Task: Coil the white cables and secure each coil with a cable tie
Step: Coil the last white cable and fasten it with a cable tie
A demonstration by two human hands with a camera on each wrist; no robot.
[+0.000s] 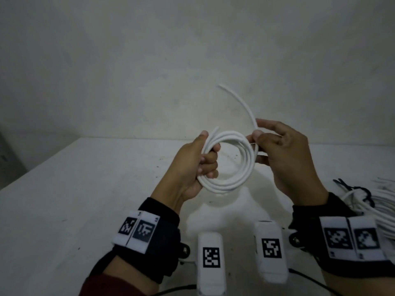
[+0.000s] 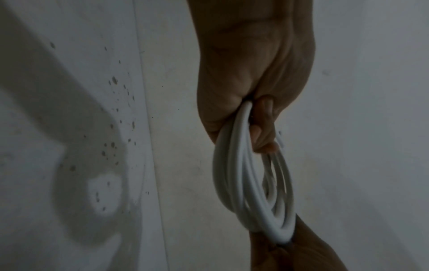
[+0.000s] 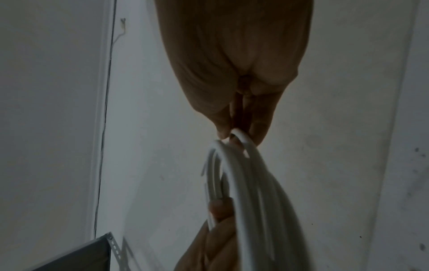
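**Coil held up in both hands, tail end still free**

White cable [image 1: 232,161] is wound into a round coil of several loops, held in the air above the white worktop [image 1: 64,199], mid-frame in head view.

Left hand [image 1: 192,167]: fingers curled round the coil's left side, thumb up along the outer edge of the loops. Left wrist view shows the same grip, loops running out from under the curled fingers [image 2: 262,128].

Right hand [image 1: 284,154]: pinches the coil's right side betw. thumb and fingertips; other fingers loosely bent behind. Right wrist view: fingertips [image 3: 257,126] closed on the top of the loops, left hand's thumb seen lower in that frame on the far side of the coil.

Free end of the cable rises from the right-hand pinch and arcs up and left against the wall [image 1: 192,50], tip at upper centre of frame. A second short end pokes out at the coil's top left, by the left thumb.

Lower right edge of head view: a bundle of more white cables [image 1: 384,208] lies on the worktop w/ black cable ties [image 1: 361,192] on and beside it; how many, can't tell. Both wrists carry black straps w/ marker tags and white camera units.
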